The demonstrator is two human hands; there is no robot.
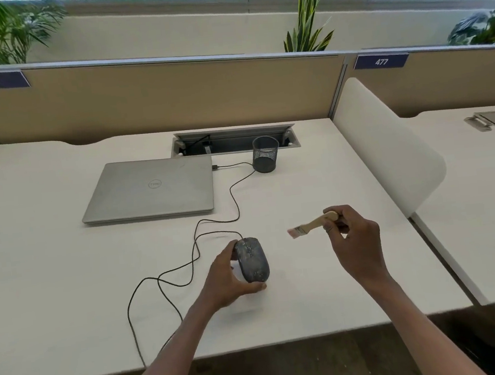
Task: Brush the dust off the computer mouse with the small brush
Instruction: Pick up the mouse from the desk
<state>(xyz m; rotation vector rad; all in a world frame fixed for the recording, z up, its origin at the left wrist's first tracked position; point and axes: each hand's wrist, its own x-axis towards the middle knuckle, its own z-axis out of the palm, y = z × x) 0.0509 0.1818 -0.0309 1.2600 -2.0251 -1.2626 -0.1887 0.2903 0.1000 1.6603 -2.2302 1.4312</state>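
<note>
A dark, dust-speckled computer mouse [253, 260] lies on the white desk [51, 284], its black cable [197, 247] looping away to the left and back. My left hand [228, 278] grips the mouse from its left side, thumb under the near end. My right hand [354, 243] holds a small brush [312, 224] by its wooden handle, raised above the desk to the right of the mouse. The pale bristles point left and are apart from the mouse.
A shut silver laptop [151, 188] lies behind the mouse. A black mesh pen cup [265, 154] stands by the cable tray opening [235, 141]. A white divider panel [388, 148] bounds the desk on the right; the front edge is near my forearms.
</note>
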